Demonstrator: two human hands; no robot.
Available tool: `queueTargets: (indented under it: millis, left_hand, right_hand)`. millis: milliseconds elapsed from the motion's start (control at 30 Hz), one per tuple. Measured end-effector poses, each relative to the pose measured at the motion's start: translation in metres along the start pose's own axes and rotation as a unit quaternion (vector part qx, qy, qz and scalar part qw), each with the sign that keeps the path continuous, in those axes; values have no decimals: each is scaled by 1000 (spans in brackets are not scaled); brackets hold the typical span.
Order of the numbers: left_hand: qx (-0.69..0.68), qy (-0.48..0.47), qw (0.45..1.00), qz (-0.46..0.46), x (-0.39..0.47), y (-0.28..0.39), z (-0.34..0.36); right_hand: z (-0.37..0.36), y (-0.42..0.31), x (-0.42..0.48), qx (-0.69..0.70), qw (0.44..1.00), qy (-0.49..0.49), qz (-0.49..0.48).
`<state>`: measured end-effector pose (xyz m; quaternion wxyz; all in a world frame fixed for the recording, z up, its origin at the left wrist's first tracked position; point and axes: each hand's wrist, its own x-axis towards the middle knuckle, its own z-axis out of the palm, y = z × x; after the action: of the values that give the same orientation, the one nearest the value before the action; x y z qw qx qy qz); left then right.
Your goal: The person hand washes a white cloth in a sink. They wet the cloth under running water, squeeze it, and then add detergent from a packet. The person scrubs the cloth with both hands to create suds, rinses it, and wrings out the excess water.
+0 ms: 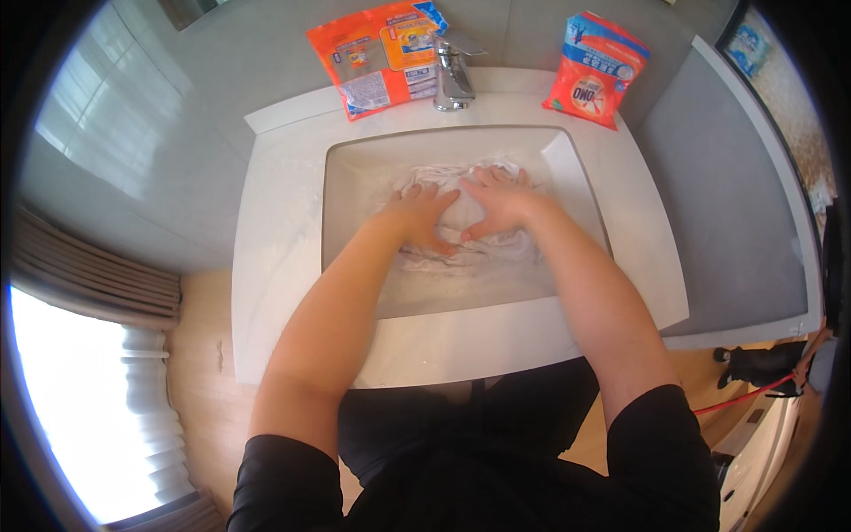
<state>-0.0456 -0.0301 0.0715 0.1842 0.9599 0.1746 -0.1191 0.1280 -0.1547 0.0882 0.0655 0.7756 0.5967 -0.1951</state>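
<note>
A pale, crumpled wet cloth (459,216) lies in cloudy water in the rectangular washbasin (372,156). On the left part of the cloth rests my left hand (422,216), palm down with its fingers apart. My right hand (498,199) presses on the cloth's upper right part, its fingers also spread. The two thumbs point toward each other with cloth between them. Some fingertips dip into the folds or water, so I cannot tell how deep they reach. Neither hand appears to grip the fabric.
A chrome faucet (454,80) stands behind the basin on the white countertop (279,233). An orange detergent bag (379,60) leans left of it, and an OMO detergent bag (595,70) stands at right. A grey partition (738,199) rises beside the counter. Another person (778,366) holds a red pole.
</note>
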Motion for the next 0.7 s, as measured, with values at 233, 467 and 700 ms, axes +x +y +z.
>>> queueTargets:
  millis: [233,467,700]
  left_hand:
    - [62,11,998,-14,18,-9,22]
    - [58,-28,997,-34,20,-11,32]
    - [78,-77,992,-69,22,-11,31]
  right_hand:
    - [27,-5,15,3,999,-7,46]
    - [37,-3,19,16,999,-32,36]
    - [34,-2,26,9,995,-89,43]
